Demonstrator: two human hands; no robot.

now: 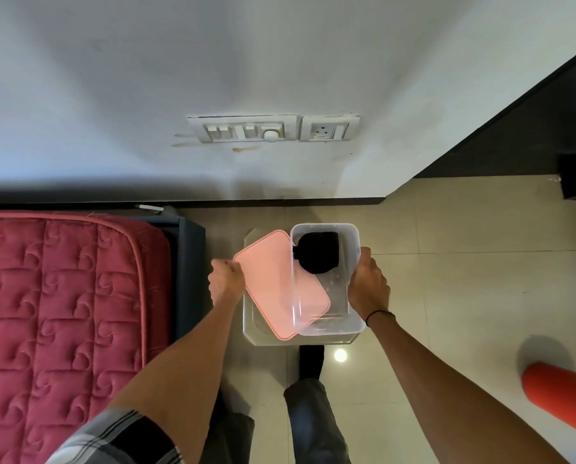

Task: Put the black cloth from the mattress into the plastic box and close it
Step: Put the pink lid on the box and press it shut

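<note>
The clear, rectangular plastic box (326, 279) is held up above a small clear stool or stand (256, 336) on the tiled floor (447, 262), to the right of the red quilted mattress (62, 296). The bundled black cloth (316, 252) already lies inside the box, at its far end, against the wall nearest the mattress. The flat pink plastic lid (273, 283) sits askew on the mattress side of the box, its near corner showing through the clear wall, so the box is not yet closed.

The right hand (368, 286) grasps the box's wall on the side away from the mattress, thumb over the rim. The left hand (226, 279) is clenched on the lid's edge nearest the mattress.

The cloth looks soft and light, and as a loose bundle sitting below the rim it should not resist the lid. The box seems thin-walled and light, likely to flex if squeezed hard, and its smooth plastic may slip; a grip at the rim, where it is stiffest, suits it. The lid appears stiff and light. It is best held by its edges, squared over the rim, then pressed down around the border, since pressing its middle would probably only bow it.
</note>
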